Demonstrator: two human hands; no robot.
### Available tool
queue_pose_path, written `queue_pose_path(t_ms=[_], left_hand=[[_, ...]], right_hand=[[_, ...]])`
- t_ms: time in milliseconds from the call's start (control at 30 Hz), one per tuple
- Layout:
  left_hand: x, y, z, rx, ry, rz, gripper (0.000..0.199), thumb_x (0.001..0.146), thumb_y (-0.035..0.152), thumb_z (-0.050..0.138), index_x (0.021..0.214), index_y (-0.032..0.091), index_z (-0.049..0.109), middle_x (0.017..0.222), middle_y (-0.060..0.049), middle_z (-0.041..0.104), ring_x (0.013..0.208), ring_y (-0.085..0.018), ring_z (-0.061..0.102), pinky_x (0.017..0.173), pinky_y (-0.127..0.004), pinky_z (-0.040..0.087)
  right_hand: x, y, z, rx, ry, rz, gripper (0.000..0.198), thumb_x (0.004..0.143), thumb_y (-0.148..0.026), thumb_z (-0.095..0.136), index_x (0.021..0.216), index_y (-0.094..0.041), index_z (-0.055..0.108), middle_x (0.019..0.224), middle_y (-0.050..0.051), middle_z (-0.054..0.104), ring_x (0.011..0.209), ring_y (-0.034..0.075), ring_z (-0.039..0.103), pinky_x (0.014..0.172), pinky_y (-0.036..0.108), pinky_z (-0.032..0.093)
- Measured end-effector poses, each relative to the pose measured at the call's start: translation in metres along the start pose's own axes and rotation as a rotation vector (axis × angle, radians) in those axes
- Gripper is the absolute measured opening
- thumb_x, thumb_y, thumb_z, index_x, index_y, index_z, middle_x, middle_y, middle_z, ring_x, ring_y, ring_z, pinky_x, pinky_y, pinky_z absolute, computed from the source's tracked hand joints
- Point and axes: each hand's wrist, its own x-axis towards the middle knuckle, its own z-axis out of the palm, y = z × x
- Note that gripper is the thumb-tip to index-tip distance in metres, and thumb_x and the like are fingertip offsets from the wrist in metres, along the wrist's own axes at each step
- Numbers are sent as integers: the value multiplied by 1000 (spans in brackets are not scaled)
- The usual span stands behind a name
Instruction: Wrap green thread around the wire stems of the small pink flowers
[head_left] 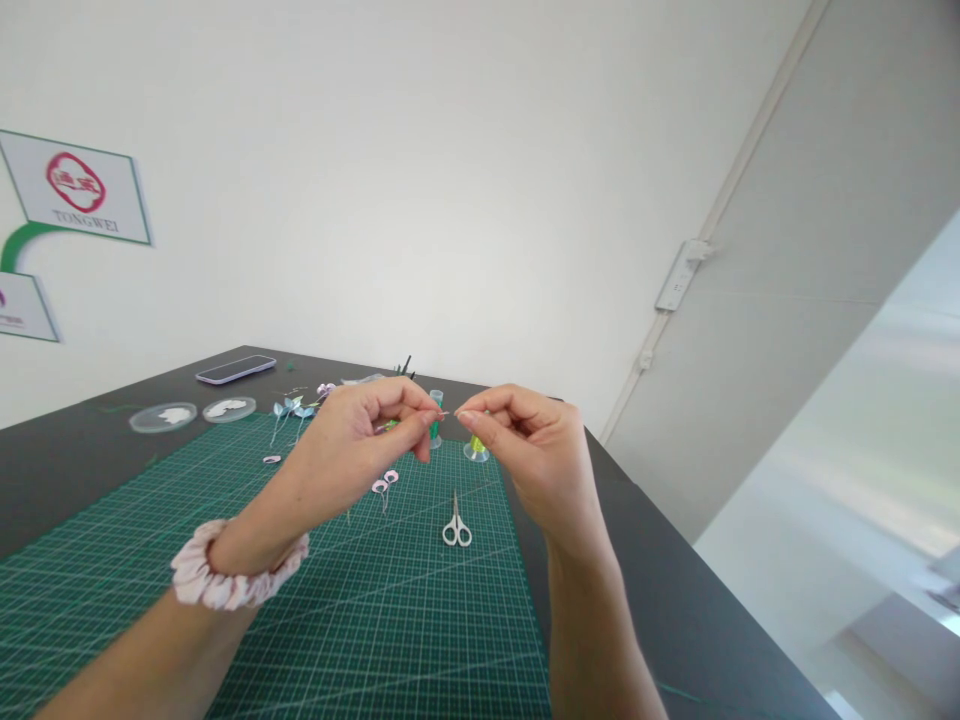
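One thin strand (448, 413) I barely discern sits pinched in the left hand (373, 437) and right hand (541, 462); two spools (476, 450) half-hidden behind, one pair of scissors (455, 523) at six o'clock

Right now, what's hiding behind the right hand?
Behind the right hand, a yellow-green spool peeks out: its clear base shows below the fingers. They hide part of it; anything else back there is covered.

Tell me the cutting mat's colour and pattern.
The cutting mat is green with a pale grid, clearest in the head view.
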Motion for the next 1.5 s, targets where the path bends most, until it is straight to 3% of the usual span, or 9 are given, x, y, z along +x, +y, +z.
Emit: queue_pose_path(t_ms=[267,567,967,1200,1500], left_hand=[[0,1,1,-113,91,-4,15,83,28,57,73,18,63,54,2,63,55,-10,59,56,-22,48],[0,3,1,-133,-28,-30,18,82,28,57,66,19,60,52,2,62,54,-11,57,55,-22,45],[-3,2,0,-13,-155,-75,26,85,36,54,66,21,62,59,-1,65,55,-13,56,49,-24,40],[-3,4,2,-13,-180,2,25,85,28,54,64,20,64,61,1,69,57,-11,58,56,-22,45],[-8,9,-2,168,-174,152,23,92,25,47,86,21,69,73,2,75,60,-11,63,47,-20,38]], right_hand=[[-5,-1,0,-120,-58,-35,13,79,-22,65,67,-17,68,47,-8,32,46,7,27,43,24,24],[9,11,-3,43,-84,119,14,74,-29,69,66,-18,69,46,-7,39,46,8,30,43,24,24],[11,15,6,293,-91,92,15,74,-31,71,68,-19,65,51,-7,52,42,5,32,42,23,26],[11,14,4,381,-144,91,14,73,-31,74,68,-20,66,50,-7,51,42,6,34,44,24,30],[14,19,1,385,-137,123,14,73,-29,74,67,-19,67,47,-7,47,42,5,30,42,23,21]])
